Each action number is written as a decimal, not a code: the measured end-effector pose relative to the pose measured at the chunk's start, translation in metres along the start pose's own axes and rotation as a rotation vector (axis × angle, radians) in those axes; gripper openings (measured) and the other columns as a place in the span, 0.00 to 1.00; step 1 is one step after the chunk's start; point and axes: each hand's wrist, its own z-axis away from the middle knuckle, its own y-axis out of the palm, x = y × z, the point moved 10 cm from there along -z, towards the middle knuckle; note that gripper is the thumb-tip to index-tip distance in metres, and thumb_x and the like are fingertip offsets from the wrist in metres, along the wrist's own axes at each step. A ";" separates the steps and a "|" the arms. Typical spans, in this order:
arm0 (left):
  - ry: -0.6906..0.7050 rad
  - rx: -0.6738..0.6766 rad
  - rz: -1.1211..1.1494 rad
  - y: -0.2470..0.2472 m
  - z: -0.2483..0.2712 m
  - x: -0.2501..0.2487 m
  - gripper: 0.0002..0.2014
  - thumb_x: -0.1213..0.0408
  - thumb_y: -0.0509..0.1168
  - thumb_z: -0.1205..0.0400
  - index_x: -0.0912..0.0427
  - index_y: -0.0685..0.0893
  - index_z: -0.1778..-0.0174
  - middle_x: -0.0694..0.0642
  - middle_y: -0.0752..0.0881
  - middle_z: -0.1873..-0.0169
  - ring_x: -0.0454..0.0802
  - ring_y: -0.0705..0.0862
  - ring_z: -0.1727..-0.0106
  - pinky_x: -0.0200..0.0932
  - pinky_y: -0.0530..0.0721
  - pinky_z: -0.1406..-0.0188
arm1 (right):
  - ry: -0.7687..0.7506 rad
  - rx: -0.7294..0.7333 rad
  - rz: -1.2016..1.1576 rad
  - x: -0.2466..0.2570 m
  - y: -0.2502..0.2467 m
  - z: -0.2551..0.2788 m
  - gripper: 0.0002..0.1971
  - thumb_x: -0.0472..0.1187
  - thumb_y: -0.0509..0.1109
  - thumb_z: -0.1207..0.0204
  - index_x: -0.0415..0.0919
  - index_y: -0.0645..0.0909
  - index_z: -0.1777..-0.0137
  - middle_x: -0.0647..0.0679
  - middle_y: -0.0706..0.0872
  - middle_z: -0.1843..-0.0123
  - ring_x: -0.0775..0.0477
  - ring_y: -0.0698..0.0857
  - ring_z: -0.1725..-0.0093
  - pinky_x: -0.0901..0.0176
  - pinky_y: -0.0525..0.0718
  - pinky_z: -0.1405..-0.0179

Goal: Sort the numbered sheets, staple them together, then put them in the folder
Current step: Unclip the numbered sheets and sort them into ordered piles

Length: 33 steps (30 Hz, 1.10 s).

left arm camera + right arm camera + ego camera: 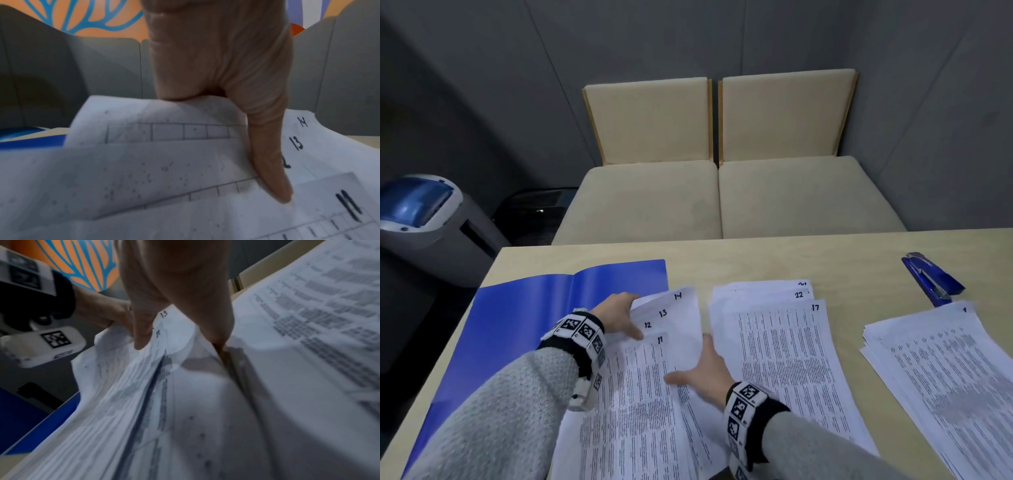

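A fan of printed sheets with corners marked 11, 12, 13 and 14 lies at the table's front, partly over the open blue folder. My left hand pinches their top edge; its thumb presses on top, the other fingers are hidden behind the paper. At the fan's right edge my right hand grips the sheets, thumb above and fingers tucked under. A second pile shows 17, 22 and 21. A third pile shows 1. The blue stapler lies beyond it.
The light wooden table ends just past the folder and the stapler. Two beige chairs stand behind its far edge. On the floor at the left stands a grey and blue machine.
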 end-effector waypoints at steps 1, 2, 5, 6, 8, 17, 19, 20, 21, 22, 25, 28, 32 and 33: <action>-0.010 0.002 0.002 0.001 -0.003 0.002 0.27 0.64 0.81 0.37 0.54 0.82 0.42 0.51 0.87 0.50 0.50 0.85 0.48 0.44 0.83 0.47 | 0.002 -0.029 0.016 0.001 0.002 0.000 0.50 0.52 0.86 0.46 0.47 0.59 0.28 0.48 0.81 0.34 0.44 0.81 0.37 0.54 0.79 0.37; -0.018 0.005 0.005 0.001 -0.006 0.005 0.28 0.63 0.82 0.37 0.55 0.82 0.42 0.51 0.87 0.49 0.50 0.85 0.47 0.44 0.83 0.46 | 0.007 -0.060 0.046 0.003 0.004 0.001 0.48 0.50 0.85 0.43 0.47 0.58 0.28 0.48 0.81 0.34 0.43 0.81 0.38 0.55 0.79 0.40; -0.030 0.022 0.001 0.003 -0.010 0.010 0.27 0.63 0.82 0.38 0.56 0.82 0.43 0.52 0.87 0.50 0.51 0.86 0.47 0.46 0.84 0.46 | 0.073 -0.137 0.126 0.000 0.006 0.002 0.39 0.43 0.80 0.35 0.46 0.58 0.30 0.45 0.81 0.36 0.39 0.83 0.40 0.55 0.80 0.45; -0.031 0.025 0.002 0.004 -0.011 0.012 0.28 0.62 0.82 0.38 0.55 0.82 0.42 0.52 0.87 0.49 0.51 0.85 0.47 0.47 0.84 0.45 | 0.087 -0.155 0.135 0.000 0.007 0.001 0.36 0.41 0.79 0.33 0.46 0.59 0.32 0.45 0.83 0.38 0.39 0.84 0.41 0.54 0.82 0.45; -0.027 0.025 0.005 0.004 -0.011 0.015 0.28 0.61 0.82 0.38 0.55 0.82 0.43 0.51 0.87 0.49 0.50 0.85 0.48 0.47 0.84 0.45 | 0.107 -0.164 0.132 0.000 0.011 -0.001 0.33 0.40 0.76 0.33 0.46 0.60 0.34 0.44 0.84 0.42 0.38 0.85 0.45 0.49 0.84 0.45; 0.078 -0.075 0.170 -0.012 0.000 0.013 0.13 0.66 0.80 0.35 0.53 0.87 0.58 0.48 0.91 0.62 0.41 0.88 0.63 0.41 0.88 0.59 | 0.077 -0.184 -0.164 -0.001 0.001 -0.011 0.38 0.44 0.84 0.41 0.47 0.66 0.34 0.50 0.80 0.40 0.47 0.81 0.42 0.53 0.81 0.39; 0.093 -0.096 0.196 -0.014 0.003 0.012 0.11 0.67 0.80 0.35 0.54 0.88 0.60 0.47 0.91 0.64 0.40 0.88 0.64 0.41 0.88 0.60 | 0.099 -0.156 -0.192 -0.003 -0.002 -0.012 0.33 0.43 0.84 0.39 0.46 0.71 0.38 0.51 0.82 0.44 0.48 0.82 0.46 0.58 0.81 0.43; 0.095 -0.103 0.210 -0.014 0.003 0.013 0.11 0.67 0.80 0.35 0.54 0.88 0.61 0.47 0.91 0.65 0.40 0.88 0.64 0.41 0.88 0.60 | 0.103 -0.144 -0.185 -0.002 -0.003 -0.013 0.31 0.42 0.84 0.39 0.45 0.73 0.38 0.51 0.84 0.44 0.48 0.83 0.45 0.59 0.80 0.43; 0.095 -0.108 0.219 -0.014 0.003 0.013 0.11 0.67 0.80 0.35 0.54 0.88 0.61 0.47 0.91 0.65 0.40 0.88 0.64 0.41 0.88 0.60 | 0.113 -0.128 -0.182 -0.004 -0.001 -0.015 0.31 0.41 0.84 0.39 0.43 0.75 0.36 0.49 0.85 0.42 0.47 0.83 0.42 0.58 0.81 0.42; 0.093 -0.114 0.224 -0.013 0.003 0.013 0.11 0.66 0.80 0.35 0.54 0.88 0.61 0.48 0.91 0.65 0.41 0.88 0.63 0.42 0.88 0.59 | 0.127 -0.120 -0.182 -0.004 -0.001 -0.015 0.33 0.40 0.84 0.38 0.42 0.74 0.34 0.48 0.84 0.38 0.46 0.82 0.39 0.56 0.81 0.39; 0.049 -0.119 0.209 -0.011 -0.001 0.017 0.11 0.66 0.79 0.36 0.54 0.87 0.61 0.49 0.90 0.64 0.45 0.88 0.62 0.42 0.87 0.61 | 0.155 -0.110 -0.165 -0.008 0.003 -0.016 0.28 0.36 0.81 0.36 0.41 0.74 0.37 0.48 0.81 0.38 0.46 0.80 0.40 0.55 0.80 0.37; -0.004 -0.133 0.118 -0.011 -0.008 0.022 0.19 0.59 0.80 0.36 0.55 0.83 0.54 0.50 0.89 0.56 0.51 0.86 0.54 0.46 0.84 0.51 | 0.133 -0.102 -0.171 -0.006 0.003 -0.016 0.16 0.32 0.78 0.35 0.49 0.74 0.60 0.53 0.85 0.53 0.46 0.82 0.48 0.57 0.81 0.46; -0.167 -0.356 -0.153 -0.032 0.000 0.051 0.44 0.38 0.74 0.34 0.49 0.64 0.25 0.54 0.71 0.33 0.56 0.70 0.30 0.62 0.60 0.28 | 0.135 -0.075 -0.226 -0.005 0.002 -0.012 0.17 0.32 0.75 0.33 0.51 0.70 0.62 0.53 0.82 0.56 0.45 0.83 0.46 0.56 0.82 0.47; -0.239 -0.403 -0.114 -0.035 0.010 0.065 0.44 0.37 0.71 0.30 0.51 0.60 0.23 0.57 0.67 0.30 0.59 0.68 0.28 0.63 0.61 0.29 | 0.146 -0.075 -0.248 -0.007 0.000 -0.012 0.17 0.31 0.75 0.33 0.50 0.70 0.62 0.52 0.82 0.56 0.45 0.82 0.48 0.56 0.82 0.48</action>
